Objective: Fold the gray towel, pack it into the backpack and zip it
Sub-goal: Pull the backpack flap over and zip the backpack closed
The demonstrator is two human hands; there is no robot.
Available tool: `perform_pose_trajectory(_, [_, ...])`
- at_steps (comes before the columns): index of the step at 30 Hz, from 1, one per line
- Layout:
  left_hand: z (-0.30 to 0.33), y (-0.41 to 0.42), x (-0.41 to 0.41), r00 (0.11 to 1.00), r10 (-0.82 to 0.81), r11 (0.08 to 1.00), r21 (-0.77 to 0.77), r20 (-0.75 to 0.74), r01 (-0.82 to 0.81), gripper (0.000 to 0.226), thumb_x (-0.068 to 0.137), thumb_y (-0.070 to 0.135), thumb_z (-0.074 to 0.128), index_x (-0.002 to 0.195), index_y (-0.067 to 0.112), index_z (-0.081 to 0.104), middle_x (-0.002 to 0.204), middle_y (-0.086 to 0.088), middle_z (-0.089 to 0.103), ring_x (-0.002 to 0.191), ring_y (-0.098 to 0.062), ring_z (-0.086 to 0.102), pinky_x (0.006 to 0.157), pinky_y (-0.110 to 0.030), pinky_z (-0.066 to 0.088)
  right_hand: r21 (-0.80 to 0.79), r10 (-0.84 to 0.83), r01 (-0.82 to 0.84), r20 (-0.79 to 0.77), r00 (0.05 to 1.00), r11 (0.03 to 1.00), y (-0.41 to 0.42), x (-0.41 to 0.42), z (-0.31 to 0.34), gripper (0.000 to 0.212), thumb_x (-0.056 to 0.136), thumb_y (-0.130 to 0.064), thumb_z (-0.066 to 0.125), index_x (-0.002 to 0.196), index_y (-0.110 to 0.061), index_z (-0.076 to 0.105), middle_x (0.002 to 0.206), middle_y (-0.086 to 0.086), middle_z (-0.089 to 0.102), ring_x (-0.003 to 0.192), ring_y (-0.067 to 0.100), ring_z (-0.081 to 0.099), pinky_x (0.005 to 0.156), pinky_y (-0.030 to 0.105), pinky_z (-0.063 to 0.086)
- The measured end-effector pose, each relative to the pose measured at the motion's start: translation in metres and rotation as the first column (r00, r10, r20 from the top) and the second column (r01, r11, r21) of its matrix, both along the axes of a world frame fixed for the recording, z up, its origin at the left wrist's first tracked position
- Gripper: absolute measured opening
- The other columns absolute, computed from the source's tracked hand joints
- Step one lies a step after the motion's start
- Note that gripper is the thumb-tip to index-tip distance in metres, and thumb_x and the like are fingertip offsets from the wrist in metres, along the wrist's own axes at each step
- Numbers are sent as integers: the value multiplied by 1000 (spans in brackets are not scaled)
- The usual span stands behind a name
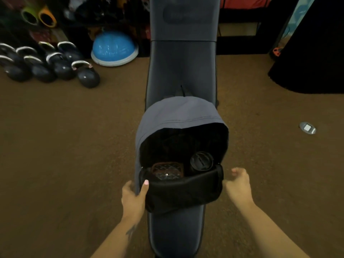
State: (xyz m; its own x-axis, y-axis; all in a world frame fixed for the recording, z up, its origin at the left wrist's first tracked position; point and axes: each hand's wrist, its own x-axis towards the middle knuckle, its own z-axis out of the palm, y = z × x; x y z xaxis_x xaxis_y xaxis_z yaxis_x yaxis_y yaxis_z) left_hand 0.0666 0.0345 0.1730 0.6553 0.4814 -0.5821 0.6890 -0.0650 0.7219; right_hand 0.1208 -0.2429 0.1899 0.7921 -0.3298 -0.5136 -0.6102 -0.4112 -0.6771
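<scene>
A gray backpack [178,110] with a black lining lies on a dark padded bench [181,67], its main compartment wide open toward me. Inside I see a brown patterned case [167,169] and a dark round-lidded bottle [201,161]. My left hand [134,195] grips the near left edge of the folded-down front flap [183,192], thumb on the black lining. To the right of the bag my right hand [239,185] hovers, blurred, fingers curled and holding nothing. No gray towel shows in this view.
Brown carpet [65,146] surrounds the bench. Several black kettlebells [55,66] and a blue half-dome balance trainer [114,49] sit at the far left. A small silver floor plate [307,128] lies at the right, near a black mat edge [312,71].
</scene>
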Motion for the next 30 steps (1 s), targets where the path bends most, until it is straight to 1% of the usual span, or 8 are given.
perform_pose_trajectory(3, [-3, -3, -8, 984, -122, 986, -128, -131, 105, 64, 88, 50, 50, 136, 9, 40, 135, -9, 48, 125, -27, 48, 100, -37, 39, 170, 58, -15, -248, 967, 985, 4, -6, -12, 62, 83, -11, 65, 138, -5, 38, 140, 13, 39, 119, 33, 47, 91, 38, 43])
perform_pose_trajectory(8, [4, 1, -20, 972, -217, 976, -37, -86, 215, 22, 92, 43, 50, 78, 27, 56, 84, 7, 61, 87, -18, 59, 72, -27, 49, 195, 127, -63, -340, 932, 979, 0, -21, -10, 48, 89, -25, 62, 130, -3, 49, 125, 8, 56, 118, 29, 52, 91, 35, 42])
perform_pose_trajectory(14, [40, -5, -20, 994, -79, 997, -29, -79, 77, 13, 93, 25, 54, 101, 15, 56, 99, -3, 63, 92, -21, 60, 74, -33, 47, 193, 38, 5, -217, 976, 981, -8, -26, 24, 38, 89, -21, 63, 121, -4, 51, 110, 13, 60, 90, 26, 59, 72, 38, 48])
perform_pose_trajectory(18, [61, -2, -10, 999, -1, 982, -187, -42, -6, 21, 93, 17, 53, 110, 6, 58, 97, -8, 66, 82, -23, 63, 58, -30, 51, 443, -153, 180, -97, 984, 878, -4, -21, 65, 41, 89, -14, 63, 126, -21, 46, 98, 12, 63, 75, 27, 62, 66, 42, 53])
perform_pose_trajectory(22, [93, -9, 12, 973, 230, 872, -438, -27, -218, 7, 94, 2, 48, 92, 9, 51, 91, -11, 57, 82, -25, 59, 48, -30, 56, 602, -54, -14, 95, 994, 799, 17, -13, 113, 32, 94, -23, 53, 125, -14, 55, 89, 16, 65, 68, 26, 63, 62, 31, 53])
perform_pose_trajectory(25, [111, -14, 28, 959, 284, 807, -537, -13, -246, 13, 94, -3, 45, 101, 7, 48, 90, -12, 53, 74, -24, 56, 43, -25, 54, 289, 392, -435, 196, 899, 853, 40, -5, 134, 49, 81, -27, 72, 126, -25, 53, 82, 7, 71, 69, 20, 68, 61, 20, 54])
perform_pose_trajectory(27, [112, -15, 33, 961, 277, 788, -568, -16, -236, 48, 94, -4, 46, 138, 3, 29, 88, -11, 52, 76, -24, 57, 52, -30, 56, -81, 702, -698, 61, 709, 712, 52, 0, 136, 67, 69, -39, 80, 126, -44, 44, 84, -5, 71, 76, 8, 67, 68, 20, 53])
perform_pose_trajectory(30, [105, -5, 33, 967, 251, 770, -599, -34, -221, 57, 94, 15, 53, 144, 9, 24, 94, -14, 59, 80, -27, 63, 60, -36, 56, -430, 797, -726, -26, 603, 536, 69, 9, 139, 44, 75, -48, 70, 116, -39, 58, 91, -9, 70, 85, 9, 64, 72, 28, 53])
